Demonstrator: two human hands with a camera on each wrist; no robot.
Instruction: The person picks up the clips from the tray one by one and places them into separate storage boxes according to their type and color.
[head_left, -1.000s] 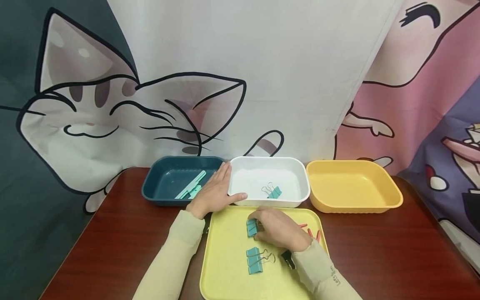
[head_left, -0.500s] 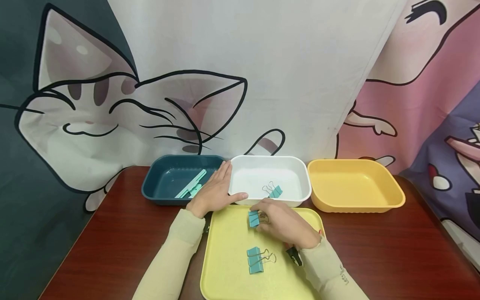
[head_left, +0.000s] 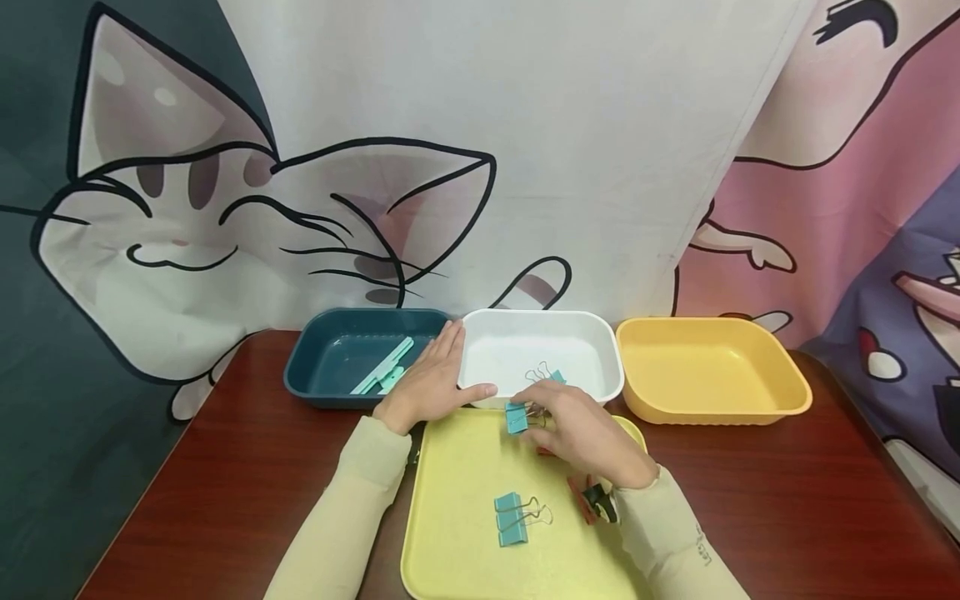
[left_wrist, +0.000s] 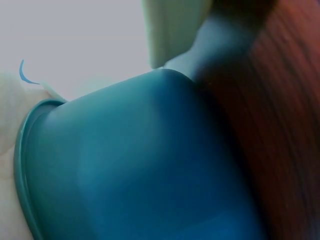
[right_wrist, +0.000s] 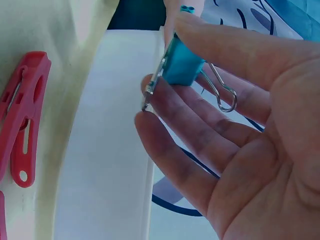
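Note:
My right hand (head_left: 588,429) pinches a teal binder clip (head_left: 517,418) between thumb and fingers, above the far edge of the yellow tray (head_left: 457,542). In the right wrist view the held binder clip (right_wrist: 182,65) shows its wire handles, with the white bin behind it. My left hand (head_left: 427,379) rests with fingers extended over the adjoining rims of the dark teal bin (head_left: 322,392) and the white bin (head_left: 487,333). A second teal binder clip (head_left: 512,521) lies on the tray. Another binder clip (head_left: 558,377) sits in the white bin, partly hidden behind my right hand.
A yellow bin (head_left: 712,408) stands right of the white one. Light green clips (head_left: 384,367) lie in the dark teal bin. Red clothespins (right_wrist: 30,120) lie on the tray, partly covered by my right arm. A printed curtain (head_left: 585,167) hangs behind the wooden table (head_left: 225,483).
My right hand has lifted the binder clip from the tray and carried it toward the white bin, slightly rightward. My left hand has stayed in place.

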